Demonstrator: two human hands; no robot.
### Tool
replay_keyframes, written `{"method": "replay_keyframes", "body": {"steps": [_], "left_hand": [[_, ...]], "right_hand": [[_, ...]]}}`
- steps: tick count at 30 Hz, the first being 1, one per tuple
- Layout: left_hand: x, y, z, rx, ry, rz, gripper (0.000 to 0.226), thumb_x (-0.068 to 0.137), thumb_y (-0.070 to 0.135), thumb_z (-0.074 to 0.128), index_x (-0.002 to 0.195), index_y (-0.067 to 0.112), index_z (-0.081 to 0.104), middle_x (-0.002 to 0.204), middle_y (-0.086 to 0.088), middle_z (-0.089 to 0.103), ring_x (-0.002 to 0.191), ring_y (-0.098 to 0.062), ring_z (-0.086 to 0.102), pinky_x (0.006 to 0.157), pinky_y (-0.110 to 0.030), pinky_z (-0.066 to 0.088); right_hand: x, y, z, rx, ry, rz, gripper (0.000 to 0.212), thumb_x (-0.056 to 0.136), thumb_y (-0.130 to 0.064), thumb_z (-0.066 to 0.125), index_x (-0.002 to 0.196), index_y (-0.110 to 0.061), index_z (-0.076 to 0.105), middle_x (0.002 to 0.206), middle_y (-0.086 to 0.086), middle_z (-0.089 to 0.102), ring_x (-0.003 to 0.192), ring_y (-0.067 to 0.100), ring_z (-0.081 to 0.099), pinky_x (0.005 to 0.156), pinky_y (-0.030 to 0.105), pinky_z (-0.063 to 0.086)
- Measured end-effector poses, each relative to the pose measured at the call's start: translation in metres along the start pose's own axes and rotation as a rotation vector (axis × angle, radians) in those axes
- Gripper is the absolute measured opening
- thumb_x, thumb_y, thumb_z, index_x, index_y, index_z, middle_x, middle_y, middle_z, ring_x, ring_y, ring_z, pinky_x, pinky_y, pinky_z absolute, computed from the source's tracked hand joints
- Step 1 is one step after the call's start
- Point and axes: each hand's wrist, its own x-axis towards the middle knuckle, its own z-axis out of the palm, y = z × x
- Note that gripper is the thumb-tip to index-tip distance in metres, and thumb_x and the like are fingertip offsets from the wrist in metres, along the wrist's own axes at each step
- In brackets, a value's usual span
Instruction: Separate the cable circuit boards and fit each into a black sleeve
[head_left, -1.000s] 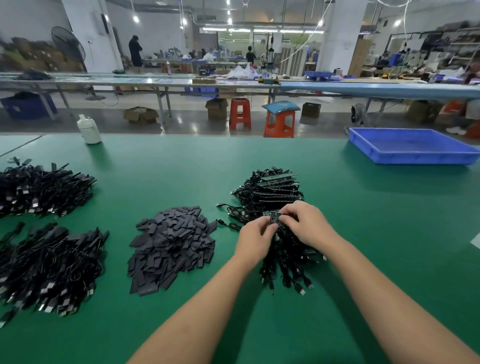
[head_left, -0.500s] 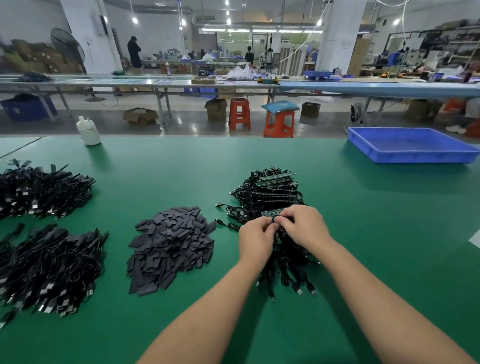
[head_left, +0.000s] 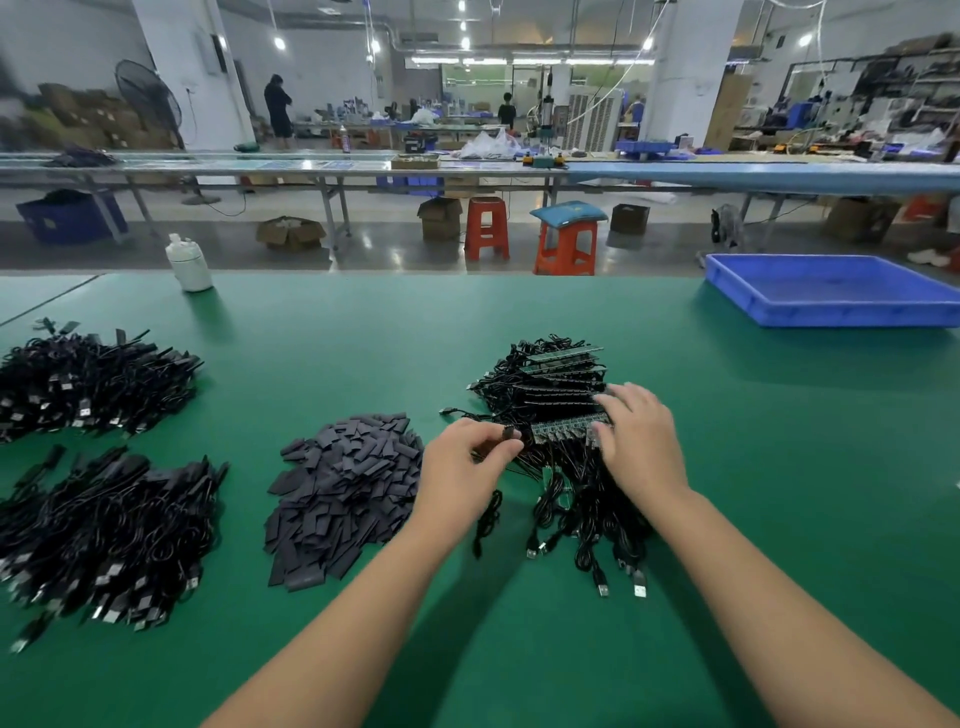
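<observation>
Hands parted: left hand (head_left: 460, 470) pinches one cable (snapped off) (head_left: 506, 432).

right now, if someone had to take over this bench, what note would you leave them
Left hand: grip pinches one small board piece with its cable, just off the strip.
Right hand: fingers rest on the board strip atop the cable pile.
Black sleeves heaped left of the hands; the held piece has no sleeve yet.
Two cable heaps at far left, seemingly finished; blue tray far right.
Left: sleeve this piece, then work through the remaining strips.
</observation>
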Motion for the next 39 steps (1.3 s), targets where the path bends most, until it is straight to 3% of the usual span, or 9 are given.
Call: {"method": "replay_keyframes", "body": {"steps": [3, 5, 7, 12, 20, 23, 27, 31, 39], "left_hand": [[0.004, 0.003, -0.006, -0.065, -0.055, -0.020, 0.011, 0.081, 0.031, 0.077, 0.077, 0.024, 0.069, 0.063, 0.016, 0.058, 0.057, 0.001, 0.047, 0.057, -0.011, 0.038], [0.007, 0.004, -0.008, -0.171, -0.073, -0.111, 0.019, 0.081, 0.029, 0.078, 0.075, 0.018, 0.064, 0.063, 0.010, 0.056, 0.058, -0.007, 0.046, 0.060, -0.024, 0.042], [0.008, -0.001, -0.013, -0.222, -0.062, -0.197, 0.021, 0.083, 0.023, 0.077, 0.073, 0.016, 0.060, 0.062, 0.002, 0.057, 0.059, -0.014, 0.047, 0.060, -0.029, 0.040], [-0.002, -0.032, -0.039, -0.182, -0.175, -0.357, 0.026, 0.087, 0.029, 0.073, 0.068, 0.011, 0.066, 0.048, 0.007, 0.055, 0.038, -0.007, 0.040, 0.038, -0.017, 0.031], [-0.019, -0.094, -0.054, -0.169, -0.296, -0.536, 0.024, 0.091, 0.031, 0.069, 0.070, 0.017, 0.071, 0.061, 0.004, 0.062, 0.046, -0.007, 0.043, 0.046, -0.019, 0.031], [-0.018, -0.119, -0.065, 0.388, -0.137, -0.427, 0.010, 0.092, 0.036, 0.066, 0.089, 0.028, 0.071, 0.084, 0.010, 0.070, 0.073, -0.006, 0.063, 0.065, -0.023, 0.047], [-0.028, -0.146, -0.084, 0.815, -0.129, -0.460, 0.032, 0.089, 0.047, 0.064, 0.114, 0.027, 0.063, 0.112, 0.003, 0.061, 0.095, -0.020, 0.064, 0.076, -0.032, 0.051], [-0.030, -0.159, -0.086, 0.823, -0.158, -0.470, 0.041, 0.087, 0.044, 0.070, 0.120, 0.022, 0.059, 0.116, 0.000, 0.058, 0.096, -0.022, 0.063, 0.080, -0.035, 0.053], [-0.029, -0.162, -0.090, 0.810, -0.081, -0.404, 0.013, 0.094, 0.035, 0.063, 0.097, 0.028, 0.073, 0.102, 0.007, 0.055, 0.082, -0.016, 0.059, 0.068, -0.030, 0.051]], "right_hand": [[-0.017, -0.057, -0.007, 0.703, -0.301, 0.108, 0.035, 0.104, -0.046, 0.038, 0.125, -0.034, 0.062, 0.106, -0.024, 0.069, 0.106, 0.000, 0.061, 0.097, 0.029, 0.045], [-0.031, -0.089, 0.001, 1.139, -0.523, 0.253, 0.042, 0.104, -0.052, 0.031, 0.119, -0.034, 0.066, 0.067, -0.018, 0.064, 0.068, -0.002, 0.061, 0.076, 0.022, 0.049], [-0.044, -0.103, 0.015, 1.293, -0.534, 0.293, 0.038, 0.105, -0.044, 0.038, 0.116, -0.023, 0.068, 0.056, -0.008, 0.050, 0.049, 0.006, 0.047, 0.053, 0.020, 0.043], [-0.061, -0.110, 0.045, 1.197, -0.525, 0.297, 0.017, 0.101, -0.029, 0.055, 0.105, -0.019, 0.069, 0.058, -0.008, 0.045, 0.045, 0.004, 0.033, 0.044, 0.020, 0.027], [-0.075, -0.121, 0.074, 1.185, -0.601, 0.442, 0.015, 0.098, -0.016, 0.059, 0.099, -0.027, 0.070, 0.089, -0.006, 0.077, 0.044, 0.005, 0.034, 0.041, 0.015, 0.030], [-0.076, -0.114, 0.087, 1.088, -0.610, 0.492, 0.013, 0.098, -0.015, 0.059, 0.102, -0.022, 0.069, 0.088, -0.005, 0.077, 0.046, 0.009, 0.038, 0.043, 0.018, 0.034], [-0.082, -0.099, 0.104, 1.033, -0.596, 0.525, 0.018, 0.097, -0.012, 0.058, 0.110, -0.015, 0.069, 0.088, -0.002, 0.077, 0.051, 0.009, 0.053, 0.048, 0.023, 0.046], [-0.086, -0.093, 0.114, 1.126, -0.576, 0.578, 0.022, 0.093, -0.009, 0.061, 0.113, -0.013, 0.070, 0.091, 0.002, 0.077, 0.055, 0.013, 0.059, 0.048, 0.024, 0.047], [-0.084, -0.088, 0.116, 1.042, -0.582, 0.537, 0.020, 0.095, -0.012, 0.061, 0.111, -0.019, 0.072, 0.087, -0.010, 0.076, 0.046, 0.007, 0.045, 0.045, 0.014, 0.039]]}}
